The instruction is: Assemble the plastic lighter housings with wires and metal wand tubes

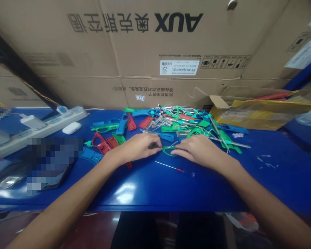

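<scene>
My left hand (142,147) is closed in a pinch at the left end of a green plastic lighter handle (168,151), just above the blue table. On its right end, my right hand (197,148) is closed too, thumb and forefinger together. Thin pale wires show between the fingertips; the finer parts are too small to make out. In front of both hands lies a screwdriver (168,165) with a thin metal shaft and a clear, red-collared handle. Behind them is a pile of lighter parts (181,121): green, blue and red shells, metal tubes and white wires.
Red and blue handle shells (102,143) lie left of my left hand. Further left are a white power strip (49,128), a white earbud case (72,128) and a phone-like device. A yellow-taped carton (251,114) stands back right; small pale pieces (268,162) lie at right.
</scene>
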Demonstrator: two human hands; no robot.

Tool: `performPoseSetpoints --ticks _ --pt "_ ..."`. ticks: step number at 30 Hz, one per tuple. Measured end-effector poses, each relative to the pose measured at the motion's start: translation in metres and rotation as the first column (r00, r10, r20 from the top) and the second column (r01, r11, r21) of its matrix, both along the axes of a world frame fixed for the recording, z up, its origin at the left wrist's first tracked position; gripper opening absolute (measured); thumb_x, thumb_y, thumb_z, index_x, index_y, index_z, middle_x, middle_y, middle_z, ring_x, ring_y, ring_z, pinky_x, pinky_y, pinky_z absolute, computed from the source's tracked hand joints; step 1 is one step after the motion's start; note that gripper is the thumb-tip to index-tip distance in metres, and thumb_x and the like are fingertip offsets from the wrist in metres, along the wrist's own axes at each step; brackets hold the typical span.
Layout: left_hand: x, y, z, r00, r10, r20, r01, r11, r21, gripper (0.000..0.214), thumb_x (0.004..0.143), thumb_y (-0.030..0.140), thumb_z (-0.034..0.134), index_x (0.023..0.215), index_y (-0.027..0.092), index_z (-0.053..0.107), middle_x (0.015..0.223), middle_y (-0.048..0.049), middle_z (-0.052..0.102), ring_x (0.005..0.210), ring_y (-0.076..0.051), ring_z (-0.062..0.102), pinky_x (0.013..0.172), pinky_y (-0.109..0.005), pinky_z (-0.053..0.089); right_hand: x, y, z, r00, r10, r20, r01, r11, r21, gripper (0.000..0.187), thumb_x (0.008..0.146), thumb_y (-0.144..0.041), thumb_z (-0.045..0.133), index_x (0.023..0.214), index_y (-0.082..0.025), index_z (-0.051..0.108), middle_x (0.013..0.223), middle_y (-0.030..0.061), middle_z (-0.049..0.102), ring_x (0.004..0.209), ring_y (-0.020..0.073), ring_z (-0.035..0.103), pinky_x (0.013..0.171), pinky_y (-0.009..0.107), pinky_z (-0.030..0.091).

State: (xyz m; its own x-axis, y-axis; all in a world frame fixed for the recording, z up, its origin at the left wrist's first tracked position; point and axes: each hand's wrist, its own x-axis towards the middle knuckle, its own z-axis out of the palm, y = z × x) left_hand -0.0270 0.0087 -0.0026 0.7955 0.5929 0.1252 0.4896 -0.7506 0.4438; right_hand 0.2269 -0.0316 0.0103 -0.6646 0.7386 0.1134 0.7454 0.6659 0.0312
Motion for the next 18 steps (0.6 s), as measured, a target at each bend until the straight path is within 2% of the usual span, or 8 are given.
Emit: performPoseSetpoints --ticks 3,7,10,12,14,18 --pt "0.001 -0.002 0.002 0.999 0.026 -0.026 -0.026 1.000 0.009 0.012 0.093 0.025 0.058 0.095 0.019 0.068 0.095 -0.0028 0.068 0.085 -0.016 0.061 0.075 -0.029 0.045 0.019 0.008 0.003 0.984 0.009 -0.178 -0.001 0.999 0.045 0.038 0.100 -0.050 0.053 0.093 -0.025 0.081 0.086 0.0042 0.079 0.079 0.0201 0.073 0.066 0.028 0.043" --pt "0.001 -0.002 0.003 0.999 0.017 -0.035 -0.018 1.000 -0.004 0.012 0.093 0.025 0.058 0.095 0.019 0.068 0.094 -0.0026 0.067 0.085 -0.015 0.060 0.076 -0.028 0.045 0.029 0.015 -0.001 0.925 -0.023 -0.380 0.050 0.997 0.062 0.037 0.095 -0.053 0.060 0.110 -0.024 0.078 0.089 0.0035 0.078 0.079 0.0190 0.071 0.070 0.028 0.046" --pt "0.002 -0.001 0.003 0.999 0.013 -0.032 -0.013 1.000 -0.010 0.014 0.093 0.026 0.057 0.095 0.018 0.068 0.093 -0.0029 0.067 0.084 -0.015 0.061 0.076 -0.029 0.046 0.019 0.016 -0.010 0.923 -0.022 -0.384 0.016 1.000 -0.018 0.033 0.095 -0.047 0.063 0.116 -0.023 0.074 0.096 0.0036 0.077 0.084 0.0186 0.070 0.072 0.028 0.047" --pt "0.002 -0.001 0.003 1.000 0.007 -0.030 -0.007 1.000 -0.006 0.014 0.094 0.027 0.057 0.096 0.019 0.068 0.093 -0.0028 0.068 0.084 -0.016 0.061 0.076 -0.029 0.046 0.011 0.016 -0.015 0.932 -0.008 -0.362 -0.017 0.998 -0.065 0.025 0.099 -0.038 0.059 0.110 -0.024 0.075 0.102 0.0035 0.076 0.091 0.0185 0.069 0.076 0.029 0.047" --pt "0.001 0.000 0.002 1.000 0.001 -0.025 -0.001 1.000 0.002 0.014 0.094 0.027 0.057 0.097 0.019 0.069 0.093 -0.0025 0.068 0.084 -0.016 0.061 0.076 -0.029 0.046 0.005 0.016 -0.019 0.933 -0.008 -0.361 -0.027 0.996 -0.091 0.024 0.101 -0.033 0.054 0.104 -0.024 0.076 0.102 0.0031 0.076 0.094 0.0185 0.069 0.079 0.029 0.047" --pt "0.001 0.000 -0.001 1.000 -0.009 -0.012 0.010 1.000 0.028 0.013 0.094 0.026 0.058 0.095 0.019 0.069 0.091 -0.0027 0.069 0.083 -0.016 0.062 0.074 -0.028 0.045 -0.002 0.016 -0.025 0.902 -0.055 -0.428 0.007 0.994 -0.113 0.025 0.102 -0.034 0.053 0.102 -0.024 0.076 0.102 0.0030 0.077 0.093 0.0179 0.069 0.080 0.030 0.047"
